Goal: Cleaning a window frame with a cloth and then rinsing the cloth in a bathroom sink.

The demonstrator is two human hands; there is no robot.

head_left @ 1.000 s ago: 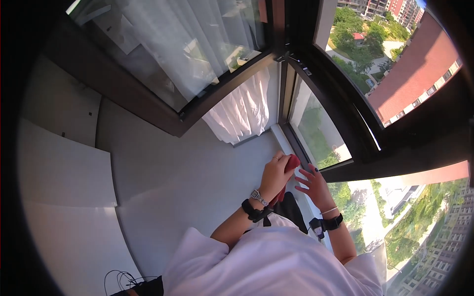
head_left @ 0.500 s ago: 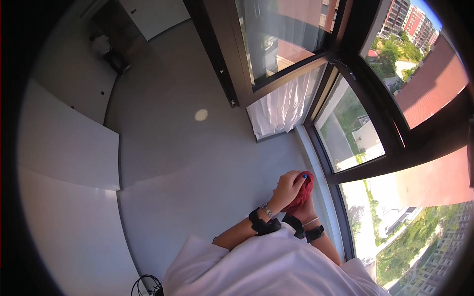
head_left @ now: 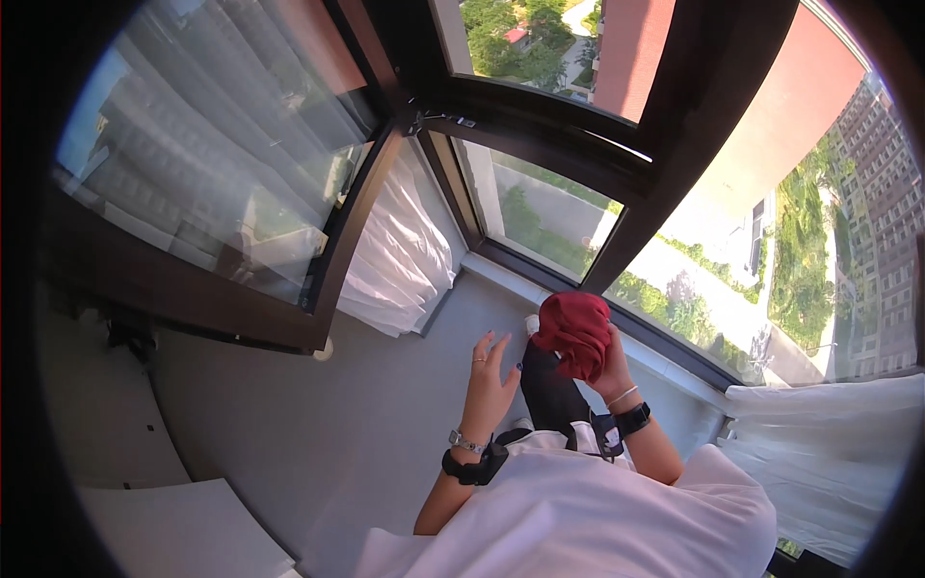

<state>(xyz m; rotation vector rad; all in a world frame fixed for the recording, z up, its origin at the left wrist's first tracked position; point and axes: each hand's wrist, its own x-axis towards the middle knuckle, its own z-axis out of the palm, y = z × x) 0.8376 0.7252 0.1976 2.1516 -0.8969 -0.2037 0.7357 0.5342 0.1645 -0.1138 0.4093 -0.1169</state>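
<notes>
A bunched dark red cloth (head_left: 575, 334) is gripped in my right hand (head_left: 613, 370), in front of the windows. The cloth covers most of that hand's fingers. To its left my left hand (head_left: 489, 390) is raised, empty, with fingers apart and slightly curled. It does not touch the cloth. A silver watch and a black strap circle my left wrist; my right wrist has a white band and a black strap.
An open dark-framed window sash (head_left: 323, 279) juts inward at the upper left. White curtains (head_left: 400, 250) hang behind it, and another curtain (head_left: 829, 453) is at the right. A low sill (head_left: 511, 277) runs under the windows. A white cabinet (head_left: 193, 525) stands lower left on the grey floor.
The view has turned right toward the windows. My left hand has let go of the red cloth and moved away from it, opening its fingers. The cloth stays in my right hand.
</notes>
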